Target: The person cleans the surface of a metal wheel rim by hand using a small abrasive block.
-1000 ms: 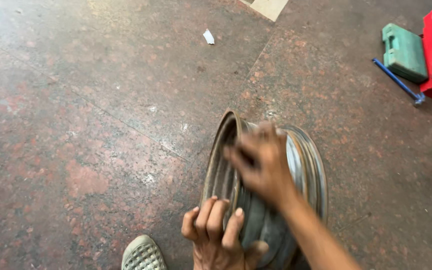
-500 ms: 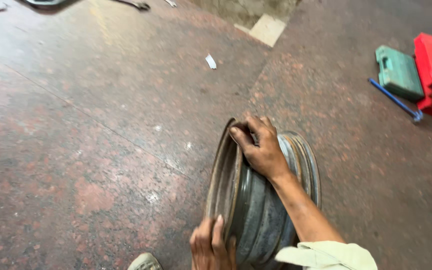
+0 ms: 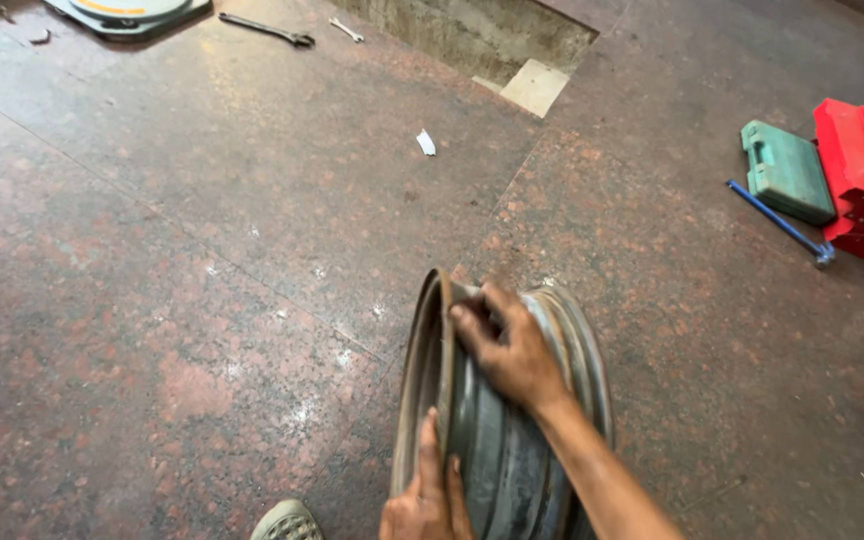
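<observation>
shoe tip pokes in at the very bottom edge, greyish, just left of the left hand, which sits low on the steel wheel rim with the fingers laid up along the near flange, pressed against the metal rather than curled into a fist, though i can't tell how much of a real grip it's got since the palm is cut off by the frame. rim's standing upright on its edge on the speckled reddish stone floor, bottom centre of the view, barrel facing up at the camera, pretty worn and dull grey. right hand comes in over the top with the forearm running down to the bottom right, fingers bent over the upper part of the rim near the left flange, holding onto it there. further out there's a small white scrap on the floor, well apart from the rim. off to the right sit a green case, a red toolbox just beside it and a blue bar lying in front of them. way at the back a wrench lies near a sunken pit in the floor.
</observation>
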